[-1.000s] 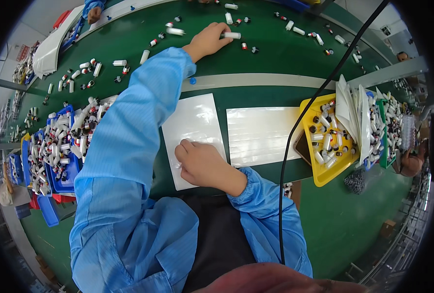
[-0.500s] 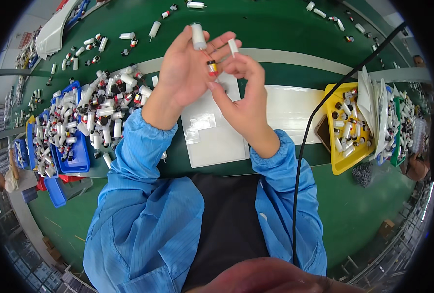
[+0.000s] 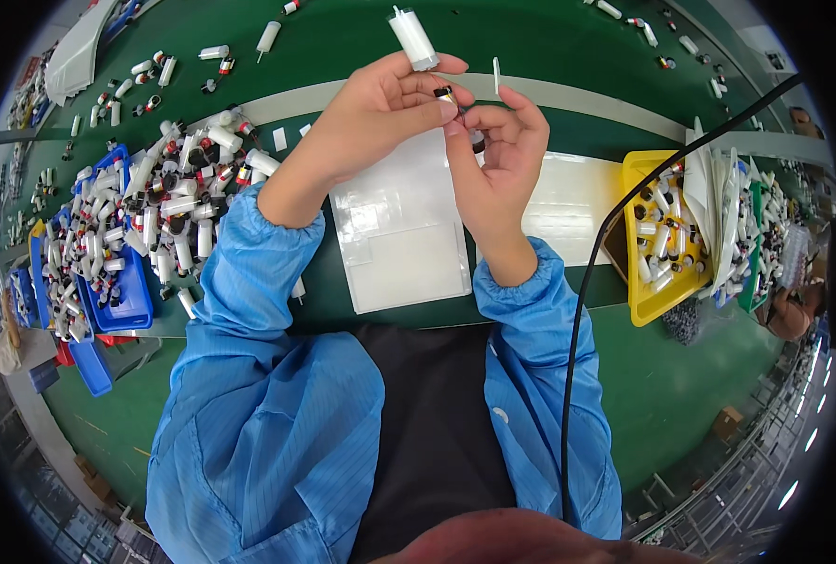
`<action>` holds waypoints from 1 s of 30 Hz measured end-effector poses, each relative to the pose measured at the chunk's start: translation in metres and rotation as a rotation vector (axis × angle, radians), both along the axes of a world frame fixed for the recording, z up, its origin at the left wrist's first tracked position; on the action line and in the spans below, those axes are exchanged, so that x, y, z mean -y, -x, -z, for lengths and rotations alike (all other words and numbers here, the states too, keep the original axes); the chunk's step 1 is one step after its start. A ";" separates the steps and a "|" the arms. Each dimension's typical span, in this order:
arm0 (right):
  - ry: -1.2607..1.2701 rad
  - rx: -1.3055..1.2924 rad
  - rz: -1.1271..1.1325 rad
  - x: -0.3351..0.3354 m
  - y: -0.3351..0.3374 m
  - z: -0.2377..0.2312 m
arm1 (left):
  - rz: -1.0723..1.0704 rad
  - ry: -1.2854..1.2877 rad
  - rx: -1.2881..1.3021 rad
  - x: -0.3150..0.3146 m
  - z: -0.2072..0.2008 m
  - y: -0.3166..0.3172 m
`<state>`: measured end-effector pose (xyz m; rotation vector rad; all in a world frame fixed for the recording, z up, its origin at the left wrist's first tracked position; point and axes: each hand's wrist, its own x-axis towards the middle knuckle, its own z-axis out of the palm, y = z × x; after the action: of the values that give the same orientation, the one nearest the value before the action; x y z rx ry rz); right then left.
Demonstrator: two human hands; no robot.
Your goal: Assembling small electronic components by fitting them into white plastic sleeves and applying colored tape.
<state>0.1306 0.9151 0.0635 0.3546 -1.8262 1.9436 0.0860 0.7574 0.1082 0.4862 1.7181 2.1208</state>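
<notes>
A white cylinder [image 3: 413, 39] with a thin tip juts out from the fingers of my left hand [image 3: 375, 120], tilted to the upper left. Just below it, a small black-capped part [image 3: 445, 94] sits at my left thumb and fingers. My right hand [image 3: 504, 160] is close beside it, fingers curled and thumb tip near the left thumb. A narrow white label [image 3: 496, 75] stands edge-on at my right index fingertip. Something dark and round shows by the right fingers, partly hidden. Beneath the hands lies a white sheet [image 3: 408, 263].
At left, a heap of white cylinders [image 3: 183, 202] spills beside a blue bin [image 3: 136, 305]. A yellow bin [image 3: 645, 305] with similar parts stands at right. A black cable [image 3: 582, 310] crosses on the right. Another white sheet [image 3: 559, 221] lies on the green table [image 3: 343, 47].
My left hand has turned and closed its fingers around the parts. The right hand has shifted right, and the label is now edge-on. The view has shifted slightly.
</notes>
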 end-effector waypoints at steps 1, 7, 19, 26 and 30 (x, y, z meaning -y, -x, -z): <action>-0.014 -0.010 0.005 0.000 -0.001 0.000 | 0.002 0.009 -0.011 0.001 -0.001 0.001; -0.112 -0.075 0.068 -0.012 0.006 -0.008 | -0.005 0.052 -0.073 0.008 0.002 0.004; 0.199 0.401 -0.388 -0.033 0.010 -0.022 | 0.140 0.102 -0.167 0.003 0.010 0.001; 0.147 0.453 -0.291 -0.026 0.008 -0.023 | 0.117 0.149 -0.168 0.002 0.007 -0.002; 0.114 0.437 -0.218 -0.022 0.006 -0.022 | 0.090 0.254 -0.248 0.001 0.004 -0.004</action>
<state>0.1251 0.9370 0.0859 0.0969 -1.9901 2.4159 0.0905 0.7561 0.1039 0.7611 2.0239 1.8079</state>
